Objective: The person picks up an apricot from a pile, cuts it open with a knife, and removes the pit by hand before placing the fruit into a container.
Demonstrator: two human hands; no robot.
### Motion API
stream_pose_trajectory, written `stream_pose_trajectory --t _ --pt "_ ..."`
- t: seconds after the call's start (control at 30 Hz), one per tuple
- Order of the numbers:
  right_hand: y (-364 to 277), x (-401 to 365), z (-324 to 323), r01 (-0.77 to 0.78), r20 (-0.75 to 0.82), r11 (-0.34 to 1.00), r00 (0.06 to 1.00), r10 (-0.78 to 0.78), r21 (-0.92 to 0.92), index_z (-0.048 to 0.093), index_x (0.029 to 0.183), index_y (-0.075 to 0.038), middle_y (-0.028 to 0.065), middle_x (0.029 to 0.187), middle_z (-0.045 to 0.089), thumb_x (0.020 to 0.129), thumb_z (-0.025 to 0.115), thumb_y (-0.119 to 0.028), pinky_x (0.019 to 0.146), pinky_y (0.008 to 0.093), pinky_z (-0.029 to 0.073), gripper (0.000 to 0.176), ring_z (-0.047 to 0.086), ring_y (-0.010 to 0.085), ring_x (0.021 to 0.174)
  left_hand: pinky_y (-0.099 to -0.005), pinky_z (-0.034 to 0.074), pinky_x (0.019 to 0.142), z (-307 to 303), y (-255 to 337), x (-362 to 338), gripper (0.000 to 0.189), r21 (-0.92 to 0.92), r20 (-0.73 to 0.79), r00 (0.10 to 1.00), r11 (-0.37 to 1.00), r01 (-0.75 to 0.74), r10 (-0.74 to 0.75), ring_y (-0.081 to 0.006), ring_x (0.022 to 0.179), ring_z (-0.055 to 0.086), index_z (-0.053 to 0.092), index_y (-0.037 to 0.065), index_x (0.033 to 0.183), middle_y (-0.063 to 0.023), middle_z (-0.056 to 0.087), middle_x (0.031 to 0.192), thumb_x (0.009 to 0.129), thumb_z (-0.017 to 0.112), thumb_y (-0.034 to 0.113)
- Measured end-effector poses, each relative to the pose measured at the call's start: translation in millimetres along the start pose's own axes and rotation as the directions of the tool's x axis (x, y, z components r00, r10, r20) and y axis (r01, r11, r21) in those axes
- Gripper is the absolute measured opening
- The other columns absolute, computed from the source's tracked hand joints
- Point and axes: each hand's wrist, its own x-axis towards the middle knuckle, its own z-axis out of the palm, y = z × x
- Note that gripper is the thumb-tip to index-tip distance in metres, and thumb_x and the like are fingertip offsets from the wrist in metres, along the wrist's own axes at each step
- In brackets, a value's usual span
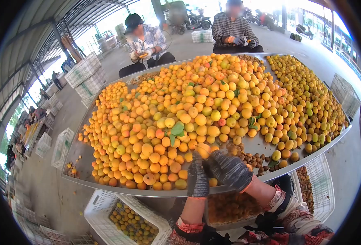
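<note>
My left hand point(197, 179), in a dark grey knitted glove, grips an orange apricot point(203, 150) above the near edge of the metal table. My right hand point(231, 169), gloved alike, is closed against the same apricot from the right; its fingertips are partly hidden. A large heap of apricots point(164, 122) lies just beyond both hands. Small brown pits point(260, 160) are scattered to the right of my right hand. Green leaves point(177, 129) rest on the heap.
The metal table's raised rim point(119, 190) runs before me. Below it stand a white crate point(96, 206) of greenish apricots, a container of brown pits point(233, 206) and another crate point(321, 179). Two co-workers point(147, 41) point(233, 30) sit across. Stacked crates point(84, 73) stand left.
</note>
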Motion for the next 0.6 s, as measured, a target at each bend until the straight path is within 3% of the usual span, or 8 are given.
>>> stream_pose_trajectory --t 0.07,0.1,0.27,0.4,0.47,0.53,0.6 --pt "3.8 -0.7 0.9 -0.005 0.015 1.0 1.0 0.006 -0.023 0.054 0.1 0.001 0.0184 0.073 0.059 0.079 0.06 -0.015 0.05 0.0417 0.046 0.026 0.058 0.0346 0.06 -0.0272 0.046 0.066 3.2 0.3 -2.0 0.038 0.399 0.068 0.951 0.866 -0.303 0.301 -0.0164 0.075 0.053 0.053 0.001 0.11 -0.0067 0.057 0.09 0.092 0.044 0.033" --pt "6.4 -0.5 1.1 -0.008 0.034 0.999 0.999 0.01 -0.047 0.055 0.099 0.001 0.0183 0.073 0.059 0.079 0.061 -0.014 0.051 0.0415 0.046 0.026 0.058 0.0347 0.061 -0.0272 0.046 0.066 5.0 0.6 -1.3 0.038 0.399 0.072 0.95 0.865 -0.306 0.303 -0.0164 0.075 0.053 0.053 0.001 0.11 -0.0067 0.057 0.09 0.092 0.044 0.033" --pt "8.3 0.0 -3.2 0.017 0.045 1.0 0.999 -0.018 0.022 0.055 0.099 0.002 0.0181 0.074 0.059 0.079 0.061 -0.014 0.052 0.0407 0.046 0.026 0.059 0.0346 0.063 -0.0241 0.043 0.066 6.8 -2.8 3.0 0.041 0.052 -0.088 0.918 0.922 -0.383 0.386 -0.0117 0.076 0.051 0.05 -0.005 0.117 -0.0069 0.059 0.097 0.092 0.048 0.028" --pt "9.0 1.1 -6.7 -0.004 0.12 1.0 0.993 0.003 0.007 0.055 0.1 0.0 0.0171 0.075 0.06 0.078 0.061 -0.014 0.054 0.0407 0.047 0.026 0.059 0.0345 0.066 -0.0236 0.043 0.065 1.0 -8.3 5.5 0.037 -0.08 -0.026 0.932 0.928 -0.363 0.362 -0.0105 0.076 0.052 0.053 -0.005 0.111 -0.0061 0.059 0.093 0.09 0.052 0.025" --pt "-0.4 2.0 -10.0 0.003 0.136 1.0 0.991 -0.001 -0.02 0.055 0.1 0.0 0.0172 0.075 0.06 0.078 0.061 -0.014 0.054 0.0409 0.047 0.027 0.059 0.0347 0.066 -0.0226 0.042 0.064 10.7 14.9 -10.8 0.03 -0.15 -0.009 0.99 0.978 -0.142 0.142 -0.0094 0.074 0.052 0.055 -0.005 0.102 -0.0052 0.06 0.088 0.087 0.057 0.021" --pt "-2.0 -0.9 -8.7 0.01 0.153 0.999 0.988 -0.002 -0.049 0.054 0.101 -0.001 0.0174 0.075 0.06 0.078 0.062 -0.015 0.055 0.0411 0.047 0.028 0.059 0.0349 0.066 -0.0227 0.042 0.063 14.4 10.6 -6.3 0.027 -0.204 -0.028 0.988 0.967 -0.155 0.153 -0.0096 0.073 0.051 0.056 -0.004 0.099 -0.0042 0.06 0.085 0.086 0.058 0.02" --pt "6.7 -6.8 3.2 0.131 0.108 0.99 0.986 -0.124 -0.055 0.053 0.103 0.0 0.0178 0.077 0.061 0.078 0.062 -0.014 0.057 0.0392 0.048 0.03 0.06 0.0343 0.068 -0.0229 0.042 0.062 15.4 4.0 0.4 0.023 -0.261 -0.05 0.984 0.949 -0.177 0.169 -0.0097 0.071 0.051 0.056 -0.003 0.095 -0.0032 0.06 0.082 0.085 0.06 0.018"
